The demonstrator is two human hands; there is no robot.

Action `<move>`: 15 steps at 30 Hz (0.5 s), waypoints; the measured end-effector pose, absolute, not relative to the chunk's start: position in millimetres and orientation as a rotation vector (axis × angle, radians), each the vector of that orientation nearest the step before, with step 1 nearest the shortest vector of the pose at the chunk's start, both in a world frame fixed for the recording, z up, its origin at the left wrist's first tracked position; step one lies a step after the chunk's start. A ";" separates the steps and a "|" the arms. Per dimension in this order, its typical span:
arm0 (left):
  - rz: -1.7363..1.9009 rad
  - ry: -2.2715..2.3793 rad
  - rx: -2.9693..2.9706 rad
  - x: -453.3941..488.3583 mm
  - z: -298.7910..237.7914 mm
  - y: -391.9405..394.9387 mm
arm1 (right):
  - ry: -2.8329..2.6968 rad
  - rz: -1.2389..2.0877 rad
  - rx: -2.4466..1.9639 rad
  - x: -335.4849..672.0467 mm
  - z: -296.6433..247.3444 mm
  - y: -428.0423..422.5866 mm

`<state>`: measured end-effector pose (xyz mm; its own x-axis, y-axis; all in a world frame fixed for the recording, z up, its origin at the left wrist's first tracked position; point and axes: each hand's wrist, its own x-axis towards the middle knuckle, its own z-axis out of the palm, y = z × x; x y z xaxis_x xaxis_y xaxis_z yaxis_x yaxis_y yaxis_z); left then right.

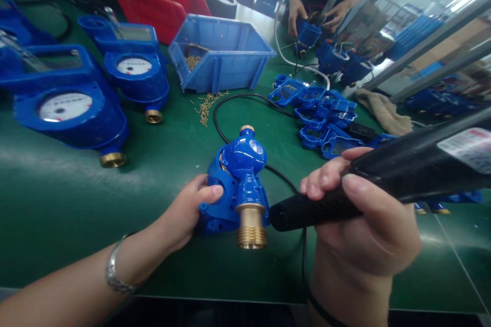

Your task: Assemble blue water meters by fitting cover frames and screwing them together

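Observation:
A blue water meter [245,163] with brass threaded ends lies on the green table in front of me, its rounded pipe body facing up. My left hand [195,199] grips the meter's blue housing from the left, thumb over its edge. In my right hand [364,209] is a black electric screwdriver [318,209], held with the fingers wrapped round its body. Its nose points left, close beside the meter's near brass end; whether they touch I cannot tell. The screwdriver's bit is not visible.
Finished-looking blue meters [69,97] stand at the left. A blue bin [230,69] holds small brass screws, with loose screws [207,107] before it. Behind is a red bin [153,0]. Blue covers [318,112] lie right of centre. A black cable [218,117] loops behind the meter. Another person's hands [333,15] work across the table.

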<state>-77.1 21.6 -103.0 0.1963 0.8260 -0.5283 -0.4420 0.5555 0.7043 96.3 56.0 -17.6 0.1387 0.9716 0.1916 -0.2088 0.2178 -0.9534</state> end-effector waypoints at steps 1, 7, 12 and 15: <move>0.930 1.041 0.441 -76.8 -103.0 21.5 | -1.053 1.064 -0.948 96.4 -18.1 55.3; 0.939 1.048 0.412 -75.9 -104.0 20.8 | -1.045 1.068 -0.947 96.1 -21.4 52.1; 0.937 1.055 0.422 -76.4 -101.2 20.8 | -1.020 1.067 -0.939 97.3 -21.8 51.3; 0.931 1.051 0.435 -75.9 -99.5 21.7 | -1.031 1.066 -0.934 98.2 -22.9 50.6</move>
<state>-75.9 21.7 -99.5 0.1793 0.8204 -0.5429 -0.4401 0.5604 0.7016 98.2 50.6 -22.9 0.1543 0.9685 0.1955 -0.2279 0.2274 -0.9468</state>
